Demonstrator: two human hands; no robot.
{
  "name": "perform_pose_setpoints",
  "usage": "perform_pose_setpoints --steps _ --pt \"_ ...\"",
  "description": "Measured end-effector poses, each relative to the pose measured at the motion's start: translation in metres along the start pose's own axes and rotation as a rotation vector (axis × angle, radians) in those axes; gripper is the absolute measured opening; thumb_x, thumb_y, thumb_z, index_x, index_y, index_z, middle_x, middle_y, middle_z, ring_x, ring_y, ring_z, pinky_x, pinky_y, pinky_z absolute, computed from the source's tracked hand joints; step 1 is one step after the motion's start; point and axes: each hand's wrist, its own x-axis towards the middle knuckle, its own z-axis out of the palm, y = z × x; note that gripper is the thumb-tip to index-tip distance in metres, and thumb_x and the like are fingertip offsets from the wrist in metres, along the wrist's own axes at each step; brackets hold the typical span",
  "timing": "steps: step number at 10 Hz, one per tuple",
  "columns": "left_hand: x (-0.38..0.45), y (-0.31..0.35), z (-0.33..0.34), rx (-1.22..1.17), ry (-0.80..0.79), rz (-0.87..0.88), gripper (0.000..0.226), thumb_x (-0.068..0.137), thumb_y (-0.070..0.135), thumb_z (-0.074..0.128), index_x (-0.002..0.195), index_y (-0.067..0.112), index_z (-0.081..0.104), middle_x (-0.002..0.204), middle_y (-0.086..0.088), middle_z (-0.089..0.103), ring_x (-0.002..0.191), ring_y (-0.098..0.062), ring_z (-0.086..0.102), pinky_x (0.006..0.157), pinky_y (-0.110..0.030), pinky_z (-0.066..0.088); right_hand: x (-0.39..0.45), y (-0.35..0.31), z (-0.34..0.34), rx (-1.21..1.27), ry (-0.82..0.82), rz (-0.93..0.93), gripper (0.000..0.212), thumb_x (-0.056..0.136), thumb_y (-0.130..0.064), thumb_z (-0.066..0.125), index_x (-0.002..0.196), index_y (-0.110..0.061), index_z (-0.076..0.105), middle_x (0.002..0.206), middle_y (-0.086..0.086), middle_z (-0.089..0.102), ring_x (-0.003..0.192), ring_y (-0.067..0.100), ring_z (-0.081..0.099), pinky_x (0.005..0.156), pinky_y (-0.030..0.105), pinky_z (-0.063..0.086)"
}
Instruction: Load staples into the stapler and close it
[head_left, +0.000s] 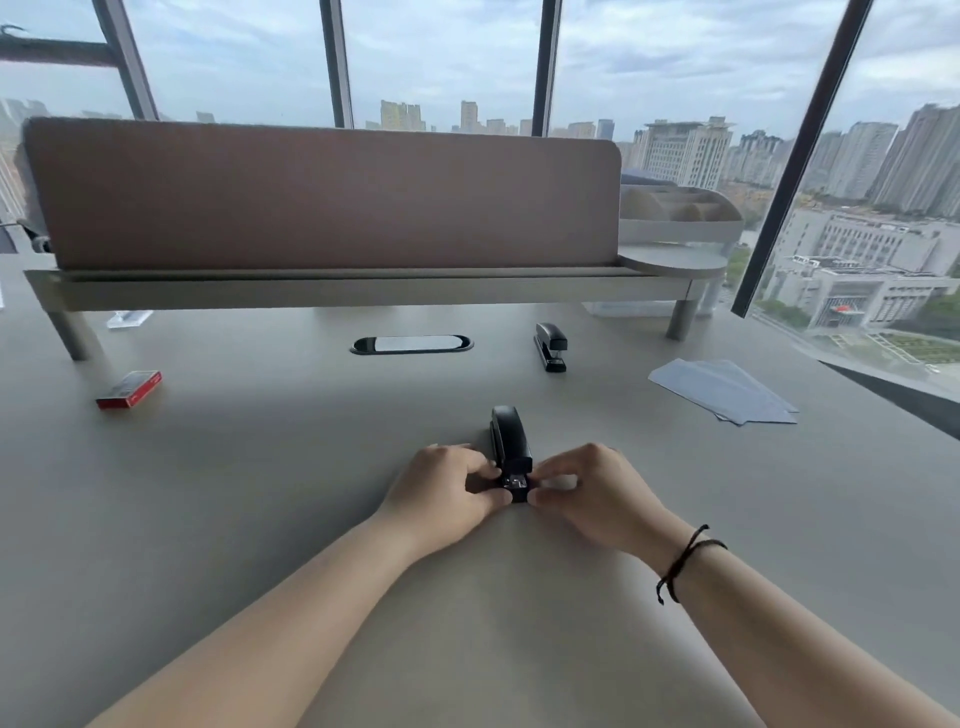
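You are holding the black stapler (511, 447) at the near centre of the desk (260, 493). Your left hand (441, 488) and right hand (592, 493) are both pinching its near end, fingertips closed on either side. The red staple box (129, 389) is lying well apart, far left. A second stapler (550, 347) is sitting farther back.

No lettering can be read anywhere on the desk (260, 519); the red box (129, 389), lying far left of the black stapler (511, 447), shows a pale mark on its side too blurred to make out; the second stapler (550, 346) beyond it shows no legible brand.
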Motion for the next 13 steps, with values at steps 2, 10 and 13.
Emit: perform_pose_setpoints --steps 2,10,13 --pt "0.068 0.001 0.019 -0.016 0.062 -0.048 0.024 0.082 0.034 0.077 0.102 0.023 0.079 0.098 0.006 0.078 0.095 -0.017 0.066 0.072 -0.023 0.040 0.069 0.032 -0.005 0.035 0.049 0.026 0.021 0.079 -0.030 0.074 0.100 -0.029 0.080 0.108 -0.008 0.077 0.104 0.015 0.067 0.087 0.026 0.051" --pt "0.231 -0.021 0.058 0.135 0.156 -0.132 0.030 0.084 0.057 0.062 0.108 0.044 0.074 0.126 0.019 0.070 0.128 -0.016 0.056 0.117 -0.061 0.018 0.207 0.073 -0.007 -0.007 0.342 0.136 0.016 0.078 -0.039 0.074 0.070 -0.027 0.066 0.078 -0.005 0.066 0.086 0.025 0.065 0.067 0.027 0.042" --pt "0.211 -0.010 0.052 0.161 0.138 -0.113 0.031 0.089 0.044 0.059 0.112 0.028 0.071 0.126 0.004 0.071 0.123 -0.027 0.059 0.114 -0.049 0.031 0.196 0.065 -0.006 -0.034 0.318 0.140 0.011 0.083 -0.038 0.068 0.087 -0.028 0.073 0.094 -0.003 0.075 0.095 0.027 0.067 0.086 0.036 0.052"
